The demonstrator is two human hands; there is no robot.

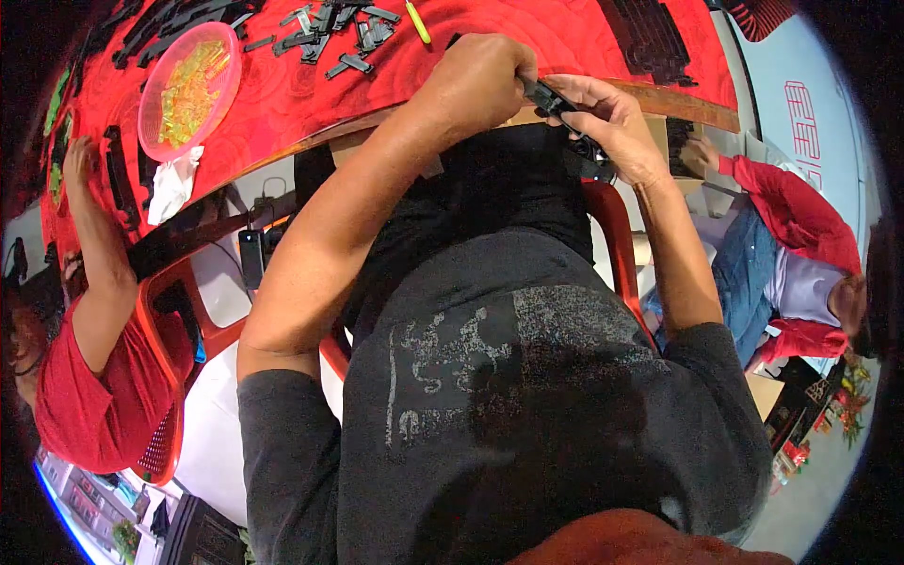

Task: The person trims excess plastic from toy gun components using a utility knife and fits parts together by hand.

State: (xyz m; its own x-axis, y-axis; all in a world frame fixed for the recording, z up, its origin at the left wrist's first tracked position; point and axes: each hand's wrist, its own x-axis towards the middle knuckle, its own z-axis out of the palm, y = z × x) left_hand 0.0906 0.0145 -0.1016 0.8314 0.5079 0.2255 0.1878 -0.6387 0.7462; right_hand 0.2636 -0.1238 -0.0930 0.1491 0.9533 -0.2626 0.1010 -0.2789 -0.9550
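Over the table's near edge, my left hand is closed, its fingertips pinching one end of a small black plastic part. My right hand grips the other end of that part between thumb and fingers. The part's exact kind is too small to make out. Below my right hand, other dark pieces show, partly hidden by it. Across the table from my left hand lies a loose heap of short black plastic parts, with a yellow pen-like tool beside it.
A pink basket of small yellowish pieces stands left on the red-covered table, near a crumpled white tissue. Dark strips lie stacked at the right. People in red sit at my left and right.
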